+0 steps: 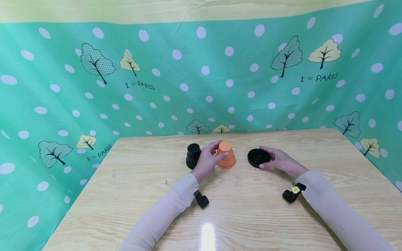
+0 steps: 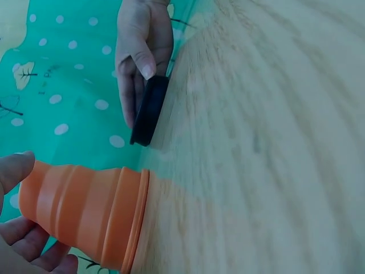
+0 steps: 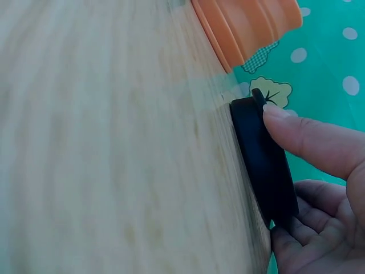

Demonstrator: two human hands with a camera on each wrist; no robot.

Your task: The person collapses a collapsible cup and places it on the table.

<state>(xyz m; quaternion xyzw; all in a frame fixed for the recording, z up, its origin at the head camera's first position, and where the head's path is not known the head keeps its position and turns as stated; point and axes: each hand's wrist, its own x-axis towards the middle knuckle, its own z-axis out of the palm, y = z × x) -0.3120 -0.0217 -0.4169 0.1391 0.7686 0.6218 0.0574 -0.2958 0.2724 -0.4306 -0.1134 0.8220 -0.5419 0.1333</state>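
Far on the worktop (image 1: 245, 216), the upturned orange cup (image 2: 85, 208) is held by the left hand (image 1: 208, 159) and the black dish (image 1: 257, 158) to its right by the right hand (image 1: 279, 162), the cup probably being light, soft-walled and best pinched near its thicker rim (image 2: 136, 222).

A curtained-off workspace — printed green cloth (image 1: 216, 83) behind a wood-grain table (image 1: 245, 198).

Ridged orange cup (image 1: 228, 159) — upside down, shallow round black lid (image 1: 257, 157) — flat, apart, to its right
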